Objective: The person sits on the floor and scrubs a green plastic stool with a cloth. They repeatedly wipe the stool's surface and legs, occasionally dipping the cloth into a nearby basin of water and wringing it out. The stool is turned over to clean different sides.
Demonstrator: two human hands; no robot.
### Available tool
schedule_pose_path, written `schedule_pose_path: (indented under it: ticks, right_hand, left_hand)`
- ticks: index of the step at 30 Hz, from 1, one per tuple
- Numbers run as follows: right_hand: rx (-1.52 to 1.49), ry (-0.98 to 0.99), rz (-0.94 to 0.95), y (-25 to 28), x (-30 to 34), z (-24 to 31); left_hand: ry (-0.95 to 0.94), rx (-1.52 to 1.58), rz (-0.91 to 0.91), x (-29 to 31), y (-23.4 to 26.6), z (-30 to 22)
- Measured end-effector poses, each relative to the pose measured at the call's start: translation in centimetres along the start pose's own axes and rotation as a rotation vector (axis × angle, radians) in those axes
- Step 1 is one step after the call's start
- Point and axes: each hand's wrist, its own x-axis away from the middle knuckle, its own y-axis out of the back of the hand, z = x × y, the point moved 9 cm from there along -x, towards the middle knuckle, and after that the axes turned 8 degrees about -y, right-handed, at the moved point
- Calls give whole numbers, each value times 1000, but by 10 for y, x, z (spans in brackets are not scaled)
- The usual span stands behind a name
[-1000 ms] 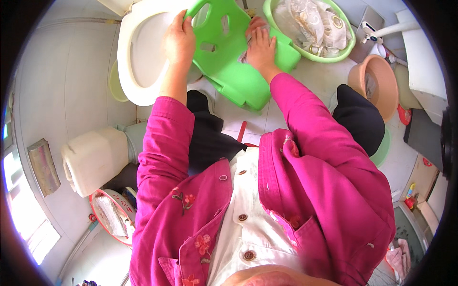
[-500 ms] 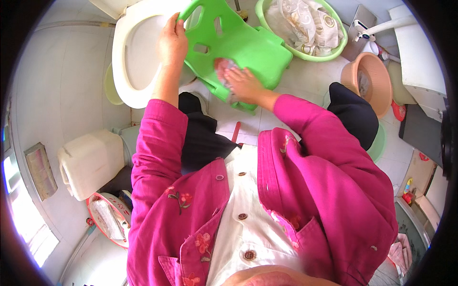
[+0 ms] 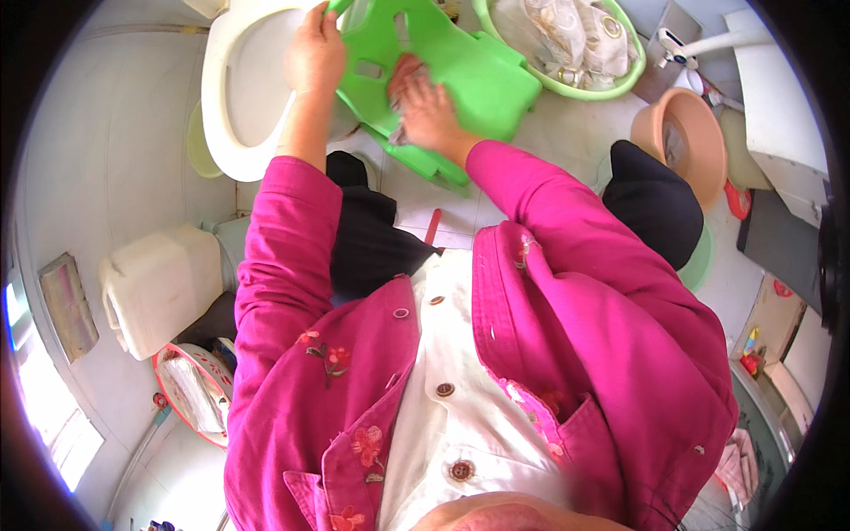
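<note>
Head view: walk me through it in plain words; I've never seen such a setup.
There is no machine here, just a person's two bare hands. A wide fisheye camera worn on the head looks down, so straight edges bend. The left hand grips the edge of a green plastic chair. The right hand presses a crumpled reddish cloth onto it. A white toilet seat is on the left; on the right, a pale green basin holds whitish fabric.

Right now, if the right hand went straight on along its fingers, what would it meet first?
The cloth under the right hand; past that, probably the chair back, though depth is unclear.
</note>
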Motion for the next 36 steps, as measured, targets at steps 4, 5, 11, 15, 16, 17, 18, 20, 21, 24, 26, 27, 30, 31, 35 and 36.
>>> schedule_pose_path:
  ticks: [4, 5, 11, 15, 16, 17, 18, 20, 21, 24, 26, 27, 30, 31, 35, 36]
  right_hand:
    - [-135, 293, 162, 10, 62, 11]
    - [-180, 357, 201, 15, 77, -1]
    - [292, 147, 55, 64, 77, -129]
    - [125, -22, -147, 78, 37, -178]
    - [100, -55, -171, 79, 37, -179]
    - [75, -87, -195, 79, 38, -177]
    - [50, -112, -213, 78, 40, -176]
    - [-168, -271, -407, 64, 61, -181]
    - [-256, -364, -508, 59, 76, -192]
    - [-151, -269, -358, 60, 115, -132]
    - [-152, -68, -115, 52, 122, -92]
    - [-139, 22, -3, 48, 119, -78]
    - [-453, -249, 95, 64, 72, -60]
    - [-547, -333, 27, 69, 52, -65]
    - [-687, -485, -382, 97, -53, -92]
    - [-771, -505, -434, 105, -75, -91]
  left_hand:
    - [-55, 57, -20, 0, 0, 0]
    - [-51, 118, -2, 1, 0, -3]
    - [-49, 90, 20, 0, -2, 1]
    - [-33, 81, 15, 4, 1, 1]
    - [-29, 85, 6, 4, 1, 2]
    - [-21, 78, 15, 4, 1, 4]
    - [-5, 71, 23, 5, 2, 5]
    - [-4, 52, 8, 4, 14, 2]
    - [-28, 69, -2, 1, 8, -5]
    - [-34, 25, -23, 0, 9, -4]
    - [-3, -15, 12, -1, 0, 5]
    - [-17, 9, 9, -2, 1, 1]
    - [-53, 19, -23, -3, -1, 7]
    - [-43, 44, -12, -1, 0, 6]
    - [-19, 64, -30, 2, 6, 0]
    - [-2, 63, -20, 4, 8, 3]
